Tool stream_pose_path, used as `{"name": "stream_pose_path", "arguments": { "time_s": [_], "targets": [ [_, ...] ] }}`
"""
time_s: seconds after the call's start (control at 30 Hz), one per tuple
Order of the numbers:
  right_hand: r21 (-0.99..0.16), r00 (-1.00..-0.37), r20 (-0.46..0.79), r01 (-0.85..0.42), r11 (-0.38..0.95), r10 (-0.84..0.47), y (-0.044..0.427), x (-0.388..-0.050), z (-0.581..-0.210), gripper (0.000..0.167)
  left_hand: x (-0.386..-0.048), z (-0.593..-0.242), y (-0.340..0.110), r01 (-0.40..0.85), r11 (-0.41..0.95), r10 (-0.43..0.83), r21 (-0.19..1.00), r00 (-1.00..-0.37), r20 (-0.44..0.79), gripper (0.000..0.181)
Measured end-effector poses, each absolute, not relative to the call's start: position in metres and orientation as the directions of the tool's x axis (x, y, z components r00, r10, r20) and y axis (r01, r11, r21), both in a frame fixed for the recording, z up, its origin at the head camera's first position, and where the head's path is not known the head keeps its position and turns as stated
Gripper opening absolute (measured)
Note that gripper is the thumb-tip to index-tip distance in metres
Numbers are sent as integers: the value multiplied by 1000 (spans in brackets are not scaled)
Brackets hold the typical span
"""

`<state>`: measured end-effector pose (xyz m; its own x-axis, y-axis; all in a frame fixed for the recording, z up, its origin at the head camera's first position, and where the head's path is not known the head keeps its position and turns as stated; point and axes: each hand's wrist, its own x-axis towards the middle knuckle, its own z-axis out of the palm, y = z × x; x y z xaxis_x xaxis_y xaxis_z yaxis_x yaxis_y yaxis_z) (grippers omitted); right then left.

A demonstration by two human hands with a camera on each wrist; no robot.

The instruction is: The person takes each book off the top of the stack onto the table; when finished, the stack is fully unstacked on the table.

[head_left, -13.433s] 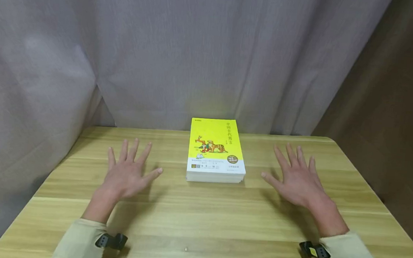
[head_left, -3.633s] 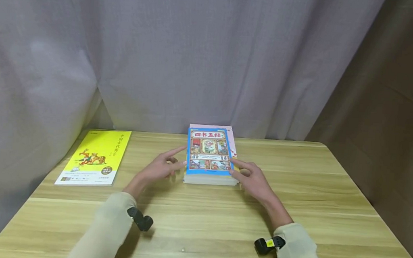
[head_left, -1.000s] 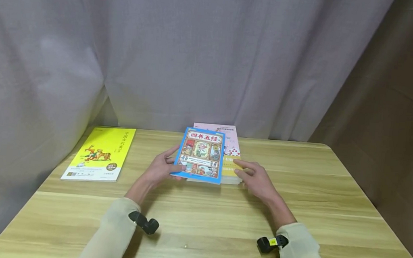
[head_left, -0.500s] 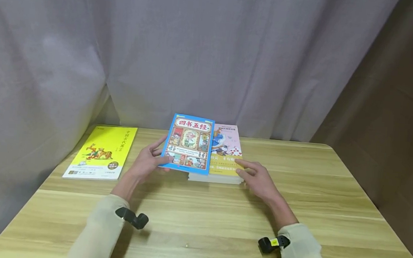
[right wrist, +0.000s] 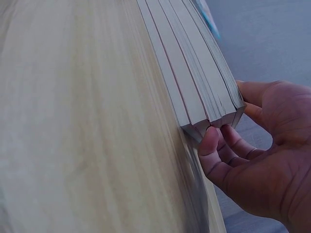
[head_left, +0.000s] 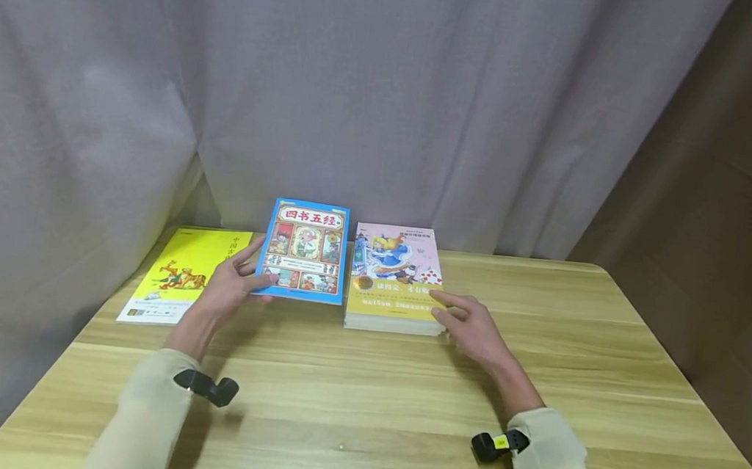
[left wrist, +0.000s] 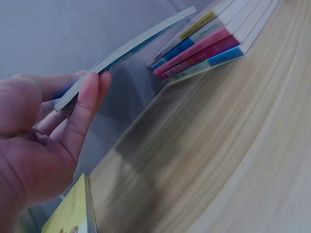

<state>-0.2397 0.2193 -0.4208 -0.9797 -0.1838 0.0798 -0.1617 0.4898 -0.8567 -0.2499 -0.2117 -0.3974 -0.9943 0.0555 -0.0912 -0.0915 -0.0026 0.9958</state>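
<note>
My left hand [head_left: 224,286] grips the lower left edge of a blue-bordered picture-cover book [head_left: 306,250], thumb on its cover. The book [left wrist: 133,46] is lifted above the table, tilted in the left wrist view. To its right a stack of books [head_left: 399,262] lies on the table, a pink and yellow cover on top. At the stack's right edge is my right hand [head_left: 474,332]; its curled fingers [right wrist: 214,160] hold the side of the stack [right wrist: 199,68]. A yellow book [head_left: 177,270] lies flat at the left, partly behind my left hand.
The wooden table [head_left: 350,394] stretches to both sides and toward me. A grey curtain [head_left: 360,101] hangs along its back edge, and a brown one [head_left: 735,218] at the right. Black camera straps [head_left: 206,387] sit on both wrists.
The blue-bordered book has come off the stack and moved left in my left hand, uncovering the pink and yellow cover. Earlier, the yellow book went from the stack to the left. My right hand stays put.
</note>
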Motion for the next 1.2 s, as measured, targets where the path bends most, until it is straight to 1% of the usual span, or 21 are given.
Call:
{"name": "stream_pose_path", "arguments": {
  "time_s": [0.33,0.47,0.7,0.9,1.03,1.2],
  "targets": [
    [-854,-981,71,-153,497,-180,218,-239,-420,49,-251,-408,-233,-176,69,-1,982,-984,-176,90],
    [-858,-981,72,-153,491,-179,218,-239,-420,48,-253,-416,-235,-220,85,7,972,-975,-221,90],
    [-862,-979,85,-165,480,-184,219,-241,-423,47,-255,-421,-234,-231,107,33,967,-971,-236,89],
    [-861,-980,82,-161,482,-181,219,-240,-422,48,-259,-422,-233,-232,188,33,954,-970,-242,90],
    [-857,-981,77,-155,492,-176,219,-240,-422,48,-263,-424,-231,-257,247,13,934,-963,-268,91],
    [-852,-983,61,-142,503,-175,219,-240,-422,48,-263,-425,-228,-288,267,-9,920,-955,-297,92]
  ]
}}
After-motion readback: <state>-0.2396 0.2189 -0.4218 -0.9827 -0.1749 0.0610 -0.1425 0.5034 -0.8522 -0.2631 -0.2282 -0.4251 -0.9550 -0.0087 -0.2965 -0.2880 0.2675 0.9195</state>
